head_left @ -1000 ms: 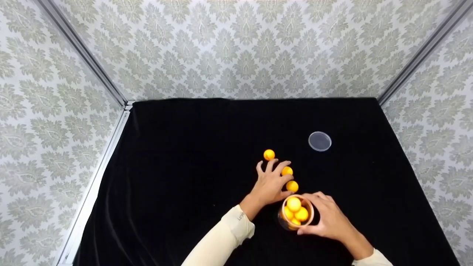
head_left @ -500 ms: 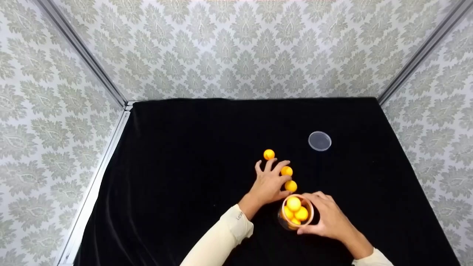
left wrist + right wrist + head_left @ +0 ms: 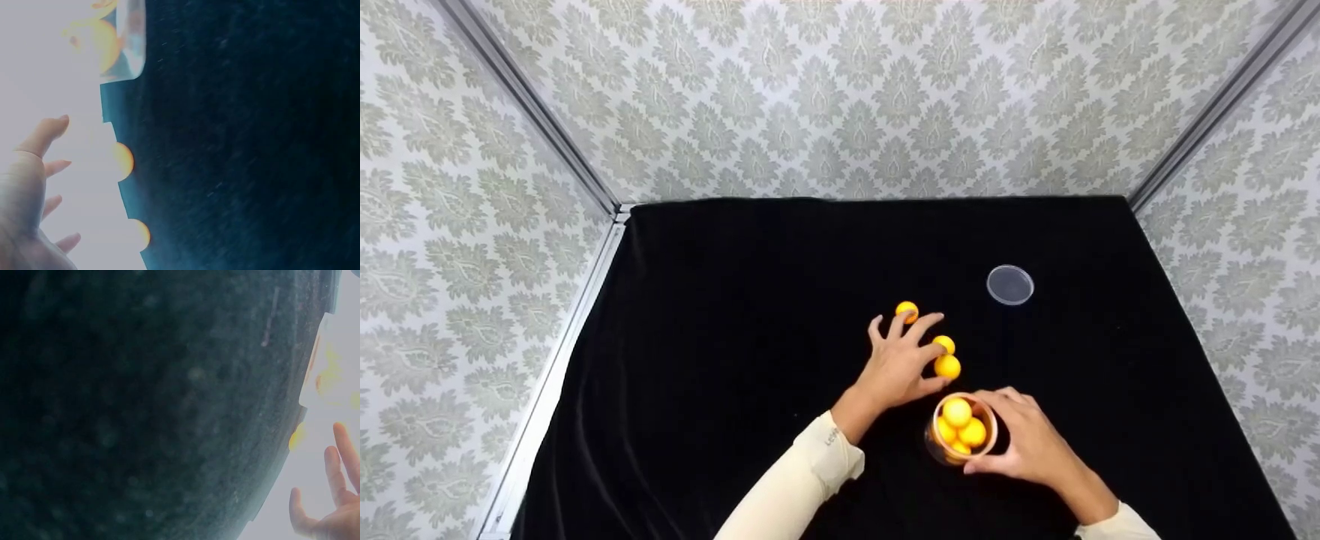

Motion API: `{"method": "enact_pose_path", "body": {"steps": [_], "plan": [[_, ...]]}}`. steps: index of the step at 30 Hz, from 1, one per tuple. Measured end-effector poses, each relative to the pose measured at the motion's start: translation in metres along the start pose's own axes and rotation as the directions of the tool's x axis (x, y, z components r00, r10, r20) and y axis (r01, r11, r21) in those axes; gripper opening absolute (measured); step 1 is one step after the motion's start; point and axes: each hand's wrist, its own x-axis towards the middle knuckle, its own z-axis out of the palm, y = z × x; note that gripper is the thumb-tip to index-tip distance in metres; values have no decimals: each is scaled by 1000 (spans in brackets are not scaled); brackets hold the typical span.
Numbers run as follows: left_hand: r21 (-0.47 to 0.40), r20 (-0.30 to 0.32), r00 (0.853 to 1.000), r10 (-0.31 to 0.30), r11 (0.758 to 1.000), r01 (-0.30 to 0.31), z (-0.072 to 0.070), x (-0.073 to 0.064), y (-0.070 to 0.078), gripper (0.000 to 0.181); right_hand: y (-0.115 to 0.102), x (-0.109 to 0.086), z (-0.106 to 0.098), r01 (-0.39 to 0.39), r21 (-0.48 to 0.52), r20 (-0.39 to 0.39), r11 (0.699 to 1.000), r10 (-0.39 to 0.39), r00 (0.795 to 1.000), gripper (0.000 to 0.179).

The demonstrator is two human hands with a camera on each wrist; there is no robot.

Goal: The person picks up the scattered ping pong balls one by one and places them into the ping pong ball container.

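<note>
Thumb and index finger of my left hand [image 3: 891,371] pinch a yellow-orange ping-pong ball [image 3: 948,367]. Just behind it lies a second ping-pong ball [image 3: 944,344], partly covered by the index finger. A third ball [image 3: 907,311] lies farther back, overlapped by a spread fingertip. My right hand [image 3: 1026,436] grips a clear round jar [image 3: 934,433] by its right side, thumb at the front. Several ping-pong balls [image 3: 958,412] fill it towards the rim. In the left wrist view, glare washes out much around the left hand [image 3: 25,185]; the jar's corner [image 3: 135,64] shows at the top.
A clear round lid [image 3: 1010,285] lies flat towards the back right. Black cloth [image 3: 750,322] covers the table. Patterned wall panels [image 3: 855,97] stand behind and at both sides, with a pale metal rail [image 3: 562,352] along the left edge.
My left hand has shifted slightly left and away from the jar, and the pinched ball has moved back towards the second one. The right hand and jar stay in place.
</note>
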Motion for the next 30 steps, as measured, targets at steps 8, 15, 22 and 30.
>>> {"method": "enact_pose_path", "body": {"steps": [8, 15, 22, 30], "plan": [[-49, -48, 999, 8, 999, -10, -29, 0, -1, 36, 1, 0, 1, 0, -6, -1, 1000, 0, 1000, 102], [-82, -71, 997, 34, 996, -40, -56, -2, 9, 37, 1, 0, 1, 8, -4, 0, 1000, -8, 1000, 101], [-48, -78, 992, 101, 993, -105, -76, -6, 23, 37, 1, 0, 0, 10, -10, 2, 1000, -10, 1000, 100], [-29, -80, 987, 136, 990, -139, -81, -11, 28, 38, 1, 0, 0, 15, -22, 2, 1000, -15, 1000, 100]]}}
